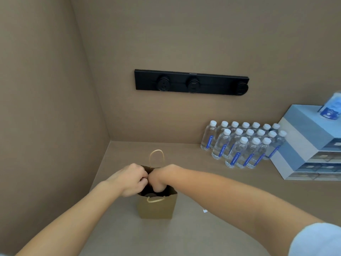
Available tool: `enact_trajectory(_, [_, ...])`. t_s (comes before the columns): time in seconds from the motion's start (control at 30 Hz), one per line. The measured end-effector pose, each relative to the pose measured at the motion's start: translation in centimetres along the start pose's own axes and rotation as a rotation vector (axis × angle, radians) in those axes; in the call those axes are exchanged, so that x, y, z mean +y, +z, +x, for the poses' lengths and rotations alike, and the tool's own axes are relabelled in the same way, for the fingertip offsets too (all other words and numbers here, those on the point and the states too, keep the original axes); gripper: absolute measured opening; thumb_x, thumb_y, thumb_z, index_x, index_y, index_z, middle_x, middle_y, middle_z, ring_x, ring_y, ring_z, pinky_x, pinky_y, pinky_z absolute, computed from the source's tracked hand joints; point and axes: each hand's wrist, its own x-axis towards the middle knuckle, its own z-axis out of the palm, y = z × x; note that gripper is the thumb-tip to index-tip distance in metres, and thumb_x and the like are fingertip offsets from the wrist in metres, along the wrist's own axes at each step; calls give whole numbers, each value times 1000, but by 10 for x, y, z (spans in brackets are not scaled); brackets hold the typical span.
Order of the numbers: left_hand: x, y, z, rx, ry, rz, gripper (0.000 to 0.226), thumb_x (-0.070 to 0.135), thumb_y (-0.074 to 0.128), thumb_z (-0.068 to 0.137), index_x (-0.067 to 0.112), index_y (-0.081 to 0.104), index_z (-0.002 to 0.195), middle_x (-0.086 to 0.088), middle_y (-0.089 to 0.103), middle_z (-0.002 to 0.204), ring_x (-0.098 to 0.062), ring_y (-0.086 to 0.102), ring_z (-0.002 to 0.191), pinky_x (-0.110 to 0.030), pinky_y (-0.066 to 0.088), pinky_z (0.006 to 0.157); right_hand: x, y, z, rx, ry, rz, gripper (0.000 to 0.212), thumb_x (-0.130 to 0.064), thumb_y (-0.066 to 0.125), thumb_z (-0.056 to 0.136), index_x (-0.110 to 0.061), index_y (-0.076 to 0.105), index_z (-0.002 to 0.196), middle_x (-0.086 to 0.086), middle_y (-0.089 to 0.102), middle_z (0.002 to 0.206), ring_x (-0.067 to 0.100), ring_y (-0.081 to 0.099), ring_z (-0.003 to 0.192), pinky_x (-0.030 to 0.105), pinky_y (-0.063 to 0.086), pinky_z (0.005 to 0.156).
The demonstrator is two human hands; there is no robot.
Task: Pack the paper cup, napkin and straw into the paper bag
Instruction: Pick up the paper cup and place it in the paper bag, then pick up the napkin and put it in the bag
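A small brown paper bag stands upright on the counter, mouth open, one rope handle raised at the back and the other hanging over the front. My left hand grips the bag's left rim with closed fingers. My right hand reaches down into the bag's mouth, its fingers hidden inside. Deep in the bag a pale round shape shows, perhaps the paper cup's lid. Neither napkin nor straw can be made out.
Several water bottles stand in rows at the back right. A blue-grey drawer unit sits at the right edge with a blue pack on top. A black socket strip is on the back wall. A wall closes the left side.
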Motion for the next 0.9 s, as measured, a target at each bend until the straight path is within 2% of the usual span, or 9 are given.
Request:
enact_trajectory(0.07, [10, -10, 0, -5, -25, 70, 20, 30, 41, 79, 21, 52, 65, -13, 67, 87, -34, 62, 82, -38, 53, 70, 7, -9, -15, 65, -29, 42, 27, -9, 58, 89, -4, 64, 115, 20, 66, 115, 37, 63, 107, 38, 47, 78])
enact_trajectory(0.13, [26, -21, 1, -10, -51, 161, 17, 32, 44, 80, 25, 57, 71, -14, 70, 95, -36, 65, 88, -35, 50, 67, 13, -17, -32, 153, -48, 74, 25, -10, 58, 88, -5, 65, 112, 20, 67, 112, 37, 64, 103, 39, 49, 77])
enact_trajectory(0.3, [77, -52, 12, -54, -144, 339, 34, 37, 46, 86, 19, 67, 107, -12, 67, 114, -34, 65, 100, -34, 48, 74, 42, -34, -84, 314, -147, 109, 22, -9, 53, 88, -6, 69, 105, 18, 70, 104, 34, 65, 95, 36, 52, 81])
enact_trajectory(0.4, [116, -70, 16, -21, -166, 411, 37, 34, 46, 89, 16, 63, 117, -11, 64, 115, -32, 59, 92, -39, 52, 79, 71, -35, -118, 415, -145, 76, 27, -10, 49, 86, -11, 70, 103, 11, 73, 100, 31, 63, 93, 34, 52, 84])
enact_trajectory(0.47, [148, -69, 20, 91, -106, 434, 35, 33, 44, 90, 16, 62, 115, -11, 64, 111, -33, 58, 88, -38, 48, 73, 93, -29, -137, 435, -82, 73, 27, -10, 48, 83, -12, 71, 97, 12, 73, 94, 32, 64, 90, 36, 53, 82])
enact_trajectory(0.6, [212, -29, 33, 218, 14, 362, 35, 34, 44, 89, 16, 65, 110, -14, 68, 113, -38, 66, 101, -38, 45, 74, 139, -1, -164, 410, 77, 83, 14, -13, 49, 83, -13, 62, 78, 14, 61, 77, 35, 63, 84, 37, 52, 68])
enact_trajectory(0.7, [237, 23, 47, 169, -1, 281, 37, 36, 50, 89, 13, 65, 113, -17, 67, 119, -39, 65, 110, -40, 51, 85, 171, 34, -176, 367, 159, 85, 19, -13, 50, 84, -10, 67, 93, 17, 63, 91, 36, 63, 88, 38, 52, 70])
enact_trajectory(0.83, [243, 110, 58, 76, -104, 147, 33, 34, 48, 89, 13, 64, 108, -16, 67, 117, -38, 63, 110, -39, 51, 84, 214, 97, -177, 282, 289, 116, 28, -12, 49, 84, -10, 65, 107, 17, 64, 108, 38, 63, 95, 42, 55, 78])
enact_trajectory(0.9, [239, 153, 57, 29, -156, 71, 34, 34, 43, 92, 13, 58, 114, -15, 63, 121, -37, 58, 114, -41, 50, 88, 231, 130, -175, 226, 355, 138, 30, -15, 50, 85, -10, 62, 113, 16, 63, 111, 38, 62, 97, 39, 53, 77])
